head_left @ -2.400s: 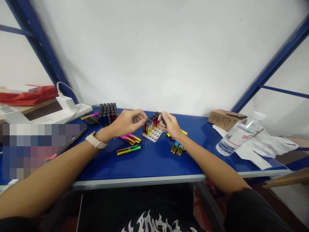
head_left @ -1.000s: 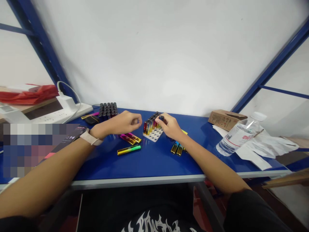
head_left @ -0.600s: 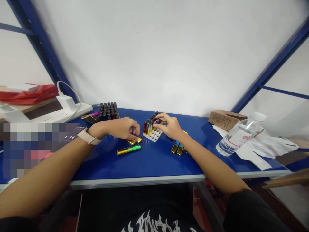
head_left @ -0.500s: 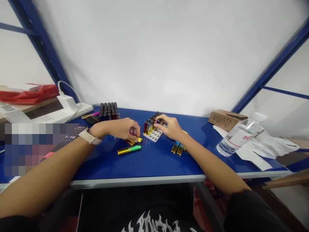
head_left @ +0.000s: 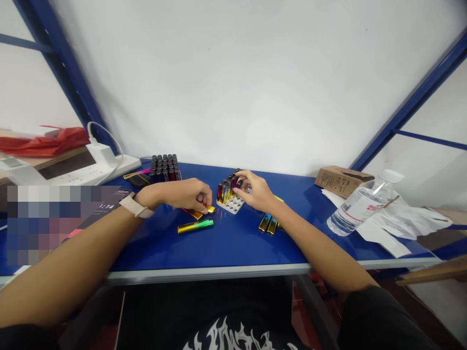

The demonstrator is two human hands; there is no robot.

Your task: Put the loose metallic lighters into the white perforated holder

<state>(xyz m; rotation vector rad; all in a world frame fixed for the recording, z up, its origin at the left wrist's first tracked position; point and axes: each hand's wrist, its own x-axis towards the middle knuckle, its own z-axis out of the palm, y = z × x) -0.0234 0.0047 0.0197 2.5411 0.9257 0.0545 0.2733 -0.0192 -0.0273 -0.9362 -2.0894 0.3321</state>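
My left hand (head_left: pixel 197 195) is closed in a pinch over a shiny gold lighter (head_left: pixel 210 210) low on the blue table. Its fingers partly hide another gold-and-red lighter (head_left: pixel 197 214). Just in front lies a green-and-gold lighter (head_left: pixel 195 226). My right hand (head_left: pixel 257 190) pinches a dark-topped lighter (head_left: pixel 240 184) at the white holed tray (head_left: pixel 231 206). Metallic lighters (head_left: pixel 226 189) stand upright in the tray's left and rear holes, while front holes show bare. Right of the tray, two blue-and-gold lighters (head_left: pixel 267 224) lie side by side, partly behind my right wrist.
A full block of black-topped lighters (head_left: pixel 165 167) stands at the back left, near a black pouch-like item (head_left: pixel 140 180). A white power strip (head_left: pixel 83 174) and a lit screen (head_left: pixel 105 206) are left. A water bottle (head_left: pixel 361 206), cardboard box (head_left: pixel 341 180) and white bag (head_left: pixel 416 218) are right.
My left fingers have dipped slightly, and a reddish piece seen at them earlier no longer shows there. My right hand has shifted slightly at the tray, its fingers still at a dark-topped lighter.
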